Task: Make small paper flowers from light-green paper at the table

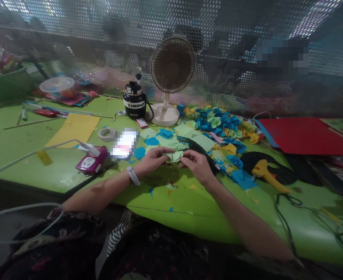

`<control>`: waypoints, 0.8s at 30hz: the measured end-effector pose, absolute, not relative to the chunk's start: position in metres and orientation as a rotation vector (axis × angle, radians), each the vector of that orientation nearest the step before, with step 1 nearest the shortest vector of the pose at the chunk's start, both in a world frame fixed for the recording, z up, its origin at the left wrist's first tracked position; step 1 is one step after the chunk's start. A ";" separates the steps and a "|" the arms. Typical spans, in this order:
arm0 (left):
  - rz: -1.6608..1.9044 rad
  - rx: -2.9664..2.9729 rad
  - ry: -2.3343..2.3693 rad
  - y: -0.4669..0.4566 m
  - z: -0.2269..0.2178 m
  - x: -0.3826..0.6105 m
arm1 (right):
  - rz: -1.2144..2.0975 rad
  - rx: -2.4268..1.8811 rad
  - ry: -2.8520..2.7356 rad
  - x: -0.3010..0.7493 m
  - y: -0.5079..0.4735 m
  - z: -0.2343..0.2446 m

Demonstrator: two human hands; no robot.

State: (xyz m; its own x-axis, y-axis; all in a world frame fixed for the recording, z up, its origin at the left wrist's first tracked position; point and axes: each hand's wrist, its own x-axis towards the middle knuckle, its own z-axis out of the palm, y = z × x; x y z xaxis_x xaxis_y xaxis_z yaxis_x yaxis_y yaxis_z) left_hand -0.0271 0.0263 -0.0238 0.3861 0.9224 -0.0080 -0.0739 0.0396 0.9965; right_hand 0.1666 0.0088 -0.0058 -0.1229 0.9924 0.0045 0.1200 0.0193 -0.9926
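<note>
Both my hands meet over the green table [28, 155] on a small folded piece of light green paper [175, 156]. My left hand [154, 158], with a white band on its wrist, pinches the paper's left side. The fingers of my right hand [197, 163] are closed on its right side. More light green and blue paper squares [189, 136] lie just behind the hands. A heap of folded blue, green and yellow paper shapes [218, 124] spreads to the back right.
A small desk fan [171, 77] and a black jug [134, 101] stand at the back. A yellow glue gun [266, 173] lies right of my hands, a red sheet [305, 136] beyond it. Left are a purple power strip [91, 162], a tape roll [105, 133] and yellow paper [75, 128].
</note>
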 end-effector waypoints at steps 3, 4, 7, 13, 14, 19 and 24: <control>0.912 1.353 0.919 0.026 -0.025 -0.027 | 1.234 -1.242 -1.404 0.167 0.008 -0.004; 0.909 1.381 0.925 0.026 -0.026 -0.027 | 1.234 -1.248 -1.409 0.167 0.008 -0.004; 0.921 1.460 0.893 0.025 -0.027 -0.028 | 1.228 -1.259 -1.424 0.167 0.008 -0.003; 0.950 1.471 0.809 0.024 -0.027 -0.028 | 1.224 -1.209 -1.462 0.168 0.011 -0.011; 0.947 1.467 0.804 0.025 -0.027 -0.028 | 1.203 -1.210 -1.487 0.168 0.011 -0.012; 0.941 1.370 0.721 0.027 -0.029 -0.027 | 0.802 -1.176 -1.722 0.171 0.010 -0.017; 0.946 1.317 0.711 0.029 -0.030 -0.029 | 0.381 -1.022 -1.964 0.173 0.009 -0.016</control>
State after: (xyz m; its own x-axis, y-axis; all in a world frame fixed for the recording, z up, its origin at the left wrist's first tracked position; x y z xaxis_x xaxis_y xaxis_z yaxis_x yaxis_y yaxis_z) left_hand -0.0291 0.0285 -0.0299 0.4643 0.8818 0.0828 -0.1656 -0.0054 0.9862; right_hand 0.1730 0.0091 -0.0160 -0.2895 0.7787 0.5567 0.5142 0.6170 -0.5957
